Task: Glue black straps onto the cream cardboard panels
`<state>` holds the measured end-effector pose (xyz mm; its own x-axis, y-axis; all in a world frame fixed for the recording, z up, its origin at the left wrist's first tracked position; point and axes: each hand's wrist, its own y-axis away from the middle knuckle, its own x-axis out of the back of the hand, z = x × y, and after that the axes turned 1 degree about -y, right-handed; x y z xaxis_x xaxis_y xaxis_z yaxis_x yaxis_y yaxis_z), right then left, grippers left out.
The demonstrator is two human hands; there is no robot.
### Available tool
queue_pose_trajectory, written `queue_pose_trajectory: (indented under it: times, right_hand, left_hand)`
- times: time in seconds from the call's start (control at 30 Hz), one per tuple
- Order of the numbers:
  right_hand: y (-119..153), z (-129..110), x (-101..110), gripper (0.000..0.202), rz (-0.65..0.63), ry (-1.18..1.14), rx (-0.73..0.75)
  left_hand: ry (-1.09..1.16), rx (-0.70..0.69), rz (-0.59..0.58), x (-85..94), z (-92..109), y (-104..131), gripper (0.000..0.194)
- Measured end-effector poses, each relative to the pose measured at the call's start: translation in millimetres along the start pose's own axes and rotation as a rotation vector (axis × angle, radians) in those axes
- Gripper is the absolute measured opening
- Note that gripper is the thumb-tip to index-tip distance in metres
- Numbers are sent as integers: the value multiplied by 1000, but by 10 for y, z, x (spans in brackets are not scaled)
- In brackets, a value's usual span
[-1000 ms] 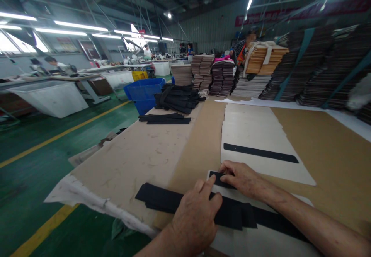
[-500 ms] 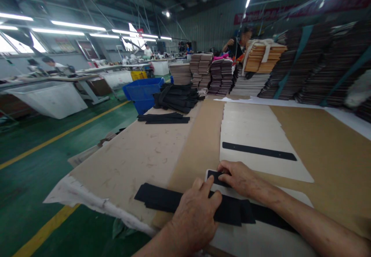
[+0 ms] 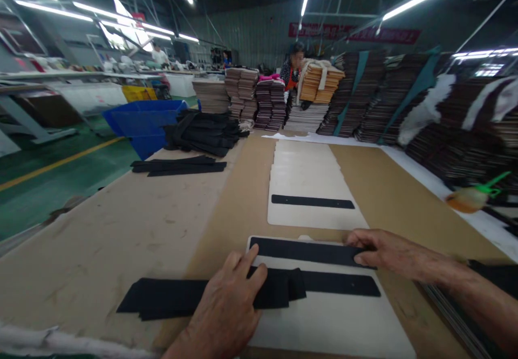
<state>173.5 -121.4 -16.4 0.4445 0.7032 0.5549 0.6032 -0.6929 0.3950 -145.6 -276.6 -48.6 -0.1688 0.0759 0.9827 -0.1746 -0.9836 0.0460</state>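
A black strip lies along the far edge of a cream panel in front of me. My right hand pinches the strip's right end, thumb on top. Close to its left end rests the index fingertip of my left hand. That same hand is closed over a fanned bundle of black strips, which partly overlaps the panel. Another black strip with a small hole lies on the panel, its left part under the bundle.
Beyond are overlapping cream panels, the nearest carrying a black strip. Black strips and a black heap lie at left by a blue bin. Stacked pieces line the back; a person is behind them. A green-nozzled bottle stands right.
My right hand has moved right along the strip, from its left end to its right end, and the strip now lies exposed. The view has turned right; my left hand stays on the bundle.
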Motion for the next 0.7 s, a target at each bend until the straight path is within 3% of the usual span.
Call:
queue_pose_trajectory:
  times: [0.13,0.3,0.7]
  right_hand:
    - [52,250,-184,12,200,-55,-59]
    - [22,338,-271,11,355,16,-104]
    - [-33,203,-266,9,438,181,-185]
  left_hand:
    - [-35,-13,18,-30,-18,-6,60]
    - [-83,-5,24,-43,-43,-22,60]
    - [-99,-28,39,-42,-74,-31,59]
